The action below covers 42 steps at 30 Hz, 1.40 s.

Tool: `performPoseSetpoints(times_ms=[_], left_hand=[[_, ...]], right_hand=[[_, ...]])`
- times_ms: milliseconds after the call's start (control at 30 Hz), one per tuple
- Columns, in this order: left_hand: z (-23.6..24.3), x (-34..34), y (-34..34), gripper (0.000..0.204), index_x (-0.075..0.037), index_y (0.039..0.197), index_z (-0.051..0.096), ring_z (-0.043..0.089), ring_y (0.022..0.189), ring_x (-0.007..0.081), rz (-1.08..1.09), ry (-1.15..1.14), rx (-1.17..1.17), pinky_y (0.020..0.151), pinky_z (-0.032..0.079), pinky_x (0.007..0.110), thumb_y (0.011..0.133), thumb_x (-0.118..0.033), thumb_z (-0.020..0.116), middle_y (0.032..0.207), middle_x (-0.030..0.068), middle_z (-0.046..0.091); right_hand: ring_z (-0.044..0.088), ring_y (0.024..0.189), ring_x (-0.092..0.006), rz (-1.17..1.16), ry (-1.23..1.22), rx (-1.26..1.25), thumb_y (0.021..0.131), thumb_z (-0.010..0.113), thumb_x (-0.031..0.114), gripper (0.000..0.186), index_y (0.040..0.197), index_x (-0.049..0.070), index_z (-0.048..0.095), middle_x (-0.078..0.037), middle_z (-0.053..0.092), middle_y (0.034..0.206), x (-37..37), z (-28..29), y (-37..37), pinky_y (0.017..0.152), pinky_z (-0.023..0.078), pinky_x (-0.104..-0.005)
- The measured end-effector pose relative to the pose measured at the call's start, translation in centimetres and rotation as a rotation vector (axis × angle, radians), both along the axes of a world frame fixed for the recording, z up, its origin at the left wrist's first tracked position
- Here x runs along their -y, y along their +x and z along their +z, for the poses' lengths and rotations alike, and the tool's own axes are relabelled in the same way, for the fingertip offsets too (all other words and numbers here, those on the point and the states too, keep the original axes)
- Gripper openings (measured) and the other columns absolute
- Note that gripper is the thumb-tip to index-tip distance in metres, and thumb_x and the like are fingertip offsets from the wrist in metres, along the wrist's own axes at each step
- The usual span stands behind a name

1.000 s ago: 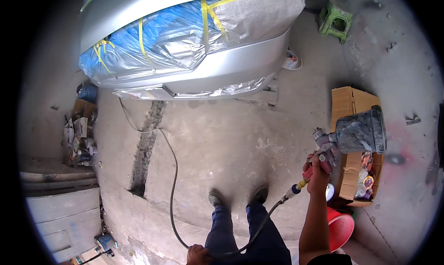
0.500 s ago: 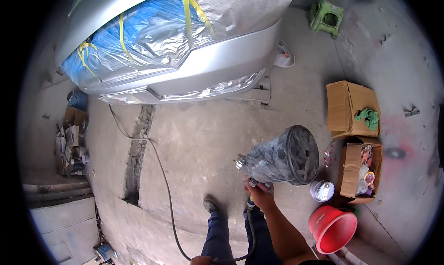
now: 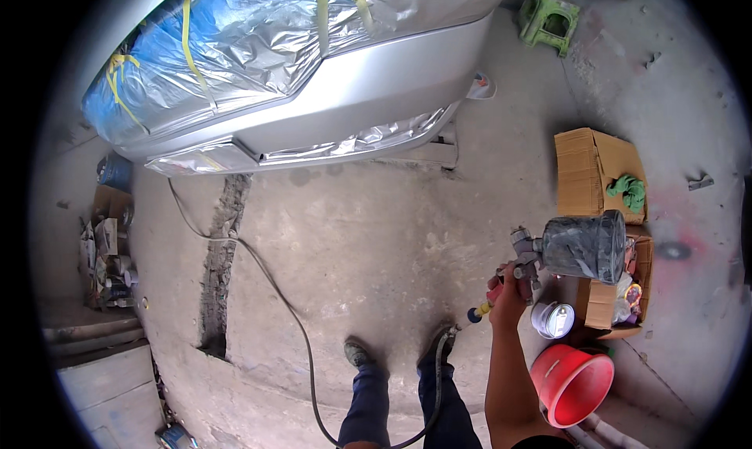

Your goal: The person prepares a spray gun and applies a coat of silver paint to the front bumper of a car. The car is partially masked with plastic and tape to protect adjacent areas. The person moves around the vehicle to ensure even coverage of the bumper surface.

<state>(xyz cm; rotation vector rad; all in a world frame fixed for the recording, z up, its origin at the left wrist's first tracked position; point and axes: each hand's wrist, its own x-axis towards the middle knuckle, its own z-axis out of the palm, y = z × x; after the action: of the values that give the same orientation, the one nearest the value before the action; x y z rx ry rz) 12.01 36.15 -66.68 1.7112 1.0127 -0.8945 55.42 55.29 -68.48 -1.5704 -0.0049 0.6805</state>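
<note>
My right hand (image 3: 508, 298) is wrapped round the handle of a spray gun (image 3: 526, 259), held out to the right above the floor. The gun's dark, paint-smeared cup (image 3: 580, 247) points to the right, over the edge of a cardboard box. Below the handle is a yellow and dark hose fitting (image 3: 479, 312). A grey air hose (image 3: 306, 335) loops over the floor and past my legs. Only a sliver of my left hand (image 3: 361, 445) shows at the lower edge, beside the hose; its fingers are hidden. Ahead stands a silver car bumper (image 3: 392, 85), apart from both hands.
Blue and silver masking film (image 3: 243, 53) with yellow tape covers the car above the bumper. Two cardboard boxes (image 3: 580, 175), a lidded can (image 3: 553, 320) and a red bucket (image 3: 548, 374) stand at right. A green stool (image 3: 550, 22) is far right. A rough trench (image 3: 216, 284) cuts the floor.
My right hand has swung the spray gun to the right, away from my legs, and turned it so its side shows. My left hand has sunk almost out of view.
</note>
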Motion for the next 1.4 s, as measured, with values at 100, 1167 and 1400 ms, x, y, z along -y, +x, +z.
performPoseSetpoints(times_ms=[100, 1167, 1400], left_hand=[[-1.7, 0.2, -0.5, 0.038, -0.005, 0.085, 0.067, 0.062, 0.073, 0.0382, 0.013, 0.038, 0.019, 0.068, 0.049, 0.049, 0.082, -0.041, 0.054, 0.078, 0.019, 0.065], [-4.2, -4.6, -6.8, 0.031, -0.007, 0.097, 0.059, 0.06, 0.089, 0.035, 0.289, 0.076, -0.03, 0.074, 0.049, 0.047, 0.087, -0.035, 0.05, 0.096, 0.0167, 0.062], [-3.6, -3.0, -8.5, 0.031, -0.005, 0.095, 0.059, 0.059, 0.089, 0.0369, 0.199, 0.077, 0.073, 0.072, 0.048, 0.048, 0.083, -0.034, 0.055, 0.097, 0.0191, 0.062]], right_hand=[[0.055, 0.068, -0.0122, 0.197, 0.081, -0.123, 0.084, 0.066, 0.021, 0.021, 0.097, 0.009, 0.056, -0.001, 0.057, 0.087, -1.5, -3.9, -7.1, 0.058, 0.046, -0.0256], [0.057, 0.073, -0.0168, 0.42, 0.382, -0.384, 0.086, 0.063, 0.017, 0.023, 0.105, 0.007, 0.054, -0.005, 0.06, 0.093, -12.0, -7.7, -25.0, 0.063, 0.049, -0.0327], [0.05, 0.068, -0.0081, -0.044, 0.127, 0.188, 0.091, 0.054, 0.018, 0.029, 0.118, 0.009, 0.048, -0.002, 0.058, 0.099, -0.3, 0.7, -15.5, 0.056, 0.041, -0.0226]])
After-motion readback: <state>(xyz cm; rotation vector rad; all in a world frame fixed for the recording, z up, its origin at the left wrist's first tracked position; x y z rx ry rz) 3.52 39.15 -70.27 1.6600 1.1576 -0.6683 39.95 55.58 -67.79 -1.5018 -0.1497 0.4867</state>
